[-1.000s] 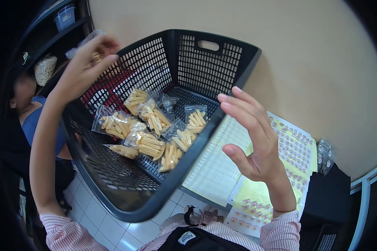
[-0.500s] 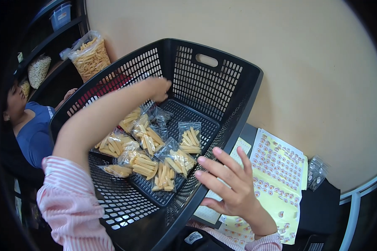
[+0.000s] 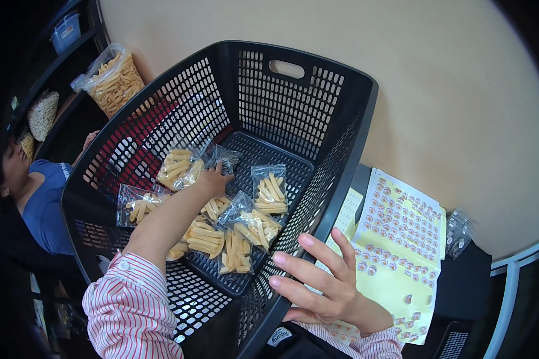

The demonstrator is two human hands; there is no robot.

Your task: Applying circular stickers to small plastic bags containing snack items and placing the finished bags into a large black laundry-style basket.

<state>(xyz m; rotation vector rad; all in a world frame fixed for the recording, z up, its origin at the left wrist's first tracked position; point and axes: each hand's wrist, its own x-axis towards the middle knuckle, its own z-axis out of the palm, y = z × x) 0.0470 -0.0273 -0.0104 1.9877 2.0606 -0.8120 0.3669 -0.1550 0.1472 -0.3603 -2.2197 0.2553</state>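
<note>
My left hand (image 3: 214,180) is down inside a large black perforated plastic basket (image 3: 365,113), reaching from the left. Its fingers, partly seen, look apart and touch the clear plastic packets (image 3: 226,157) beside them. Around it lie several small clear bags of pale yellow stick snacks, among them one standing bag (image 3: 270,192) to the right, one front bag (image 3: 236,254) and one left bag (image 3: 139,207). My right hand (image 3: 326,281) rests with fingers spread on the basket's near right rim, holding no item.
Right of the basket lie yellow sheets of round stickers (image 3: 395,239), with small clear packets (image 3: 460,232) beyond. A big bag of snack sticks (image 3: 115,84) stands at the far left, near shelves with a blue container (image 3: 66,33). Another person (image 3: 45,197) in blue is at left.
My left hand has come down from above the basket's back corner onto the packets. The bag at the left now lies further left. My right hand stays at the rim.
</note>
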